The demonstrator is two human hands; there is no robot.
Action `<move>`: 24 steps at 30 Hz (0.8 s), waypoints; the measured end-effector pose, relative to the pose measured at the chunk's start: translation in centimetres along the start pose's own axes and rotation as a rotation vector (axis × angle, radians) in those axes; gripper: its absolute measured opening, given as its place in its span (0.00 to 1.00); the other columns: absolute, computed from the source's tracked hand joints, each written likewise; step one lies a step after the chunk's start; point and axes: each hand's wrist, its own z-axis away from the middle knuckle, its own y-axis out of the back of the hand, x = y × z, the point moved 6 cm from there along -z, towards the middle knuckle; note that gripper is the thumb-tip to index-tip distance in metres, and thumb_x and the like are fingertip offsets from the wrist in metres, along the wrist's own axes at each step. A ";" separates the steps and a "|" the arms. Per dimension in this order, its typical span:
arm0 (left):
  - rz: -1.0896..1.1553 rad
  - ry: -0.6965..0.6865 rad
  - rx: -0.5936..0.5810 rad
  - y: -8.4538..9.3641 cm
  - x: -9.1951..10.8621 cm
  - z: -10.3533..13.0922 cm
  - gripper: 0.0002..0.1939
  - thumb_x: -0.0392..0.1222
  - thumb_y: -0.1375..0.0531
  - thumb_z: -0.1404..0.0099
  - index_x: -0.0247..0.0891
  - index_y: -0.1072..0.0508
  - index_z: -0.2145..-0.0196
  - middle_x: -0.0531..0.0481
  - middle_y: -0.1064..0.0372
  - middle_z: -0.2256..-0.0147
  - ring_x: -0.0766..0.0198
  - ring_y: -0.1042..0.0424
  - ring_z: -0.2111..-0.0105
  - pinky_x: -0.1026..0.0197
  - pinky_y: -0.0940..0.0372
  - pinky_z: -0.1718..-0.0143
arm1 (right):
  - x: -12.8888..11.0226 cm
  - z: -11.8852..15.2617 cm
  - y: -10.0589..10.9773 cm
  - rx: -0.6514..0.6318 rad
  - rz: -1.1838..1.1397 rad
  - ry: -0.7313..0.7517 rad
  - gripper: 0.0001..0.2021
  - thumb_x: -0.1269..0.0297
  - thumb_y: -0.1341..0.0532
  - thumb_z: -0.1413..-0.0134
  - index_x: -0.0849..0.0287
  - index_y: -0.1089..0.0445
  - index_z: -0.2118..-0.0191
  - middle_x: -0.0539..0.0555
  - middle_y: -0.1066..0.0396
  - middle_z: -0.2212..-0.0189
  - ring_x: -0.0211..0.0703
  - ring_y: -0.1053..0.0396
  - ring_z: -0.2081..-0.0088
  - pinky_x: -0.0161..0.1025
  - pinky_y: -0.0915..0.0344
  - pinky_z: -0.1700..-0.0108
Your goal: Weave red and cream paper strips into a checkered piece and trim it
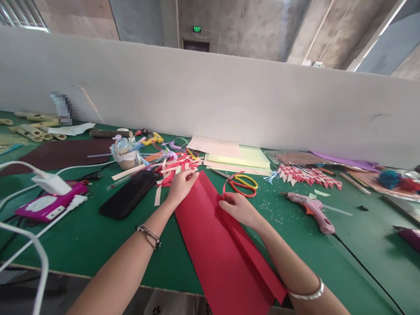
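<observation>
A large sheet of red paper [210, 236] lies lengthwise before me, its near end reaching past the table's front edge. Its right side is turned up into a long flap. My left hand [181, 187], closed, pinches the sheet at its far left corner. On the right, my right hand [240, 210] has thumb and fingers closed on the flap's edge. Scissors [243, 186] with yellow and orange handles lie just beyond my right hand. Red and pink paper strips [179, 168] are scattered behind my left hand.
A black phone [129, 194] and a magenta power strip [54, 201] with white cables are at left. To the right lies a pink glue gun [311, 210] with its cord. Pale paper sheets [239, 157] and a woven red-white piece [308, 176] lie toward the white partition [210, 92].
</observation>
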 end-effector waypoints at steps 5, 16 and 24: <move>-0.002 -0.005 0.028 0.4 -0.2 -0.2 0.15 0.48 0.49 0.42 0.37 0.40 0.81 0.55 0.44 0.82 0.66 0.43 0.79 0.65 0.49 0.76 | 0.8 -0.2 0.5 0.022 -0.080 -0.091 0.11 0.61 0.50 0.55 0.57 0.49 0.83 0.44 0.52 0.85 0.32 0.52 0.81 0.34 0.55 0.78; -0.001 -0.009 0.065 1.1 0.1 -0.3 0.16 0.48 0.49 0.41 0.38 0.41 0.82 0.55 0.44 0.81 0.66 0.43 0.79 0.65 0.50 0.76 | 1.1 0.1 0.6 -0.007 -0.240 -0.155 0.19 0.46 0.44 0.56 0.59 0.37 0.81 0.46 0.40 0.85 0.36 0.42 0.80 0.34 0.48 0.76; -0.003 -0.011 0.084 1.5 0.0 -0.4 0.18 0.48 0.49 0.40 0.39 0.47 0.83 0.56 0.51 0.84 0.67 0.45 0.79 0.65 0.51 0.76 | 1.7 -0.2 0.8 0.009 -0.326 -0.158 0.20 0.44 0.40 0.59 0.60 0.32 0.78 0.49 0.33 0.83 0.40 0.36 0.77 0.35 0.43 0.75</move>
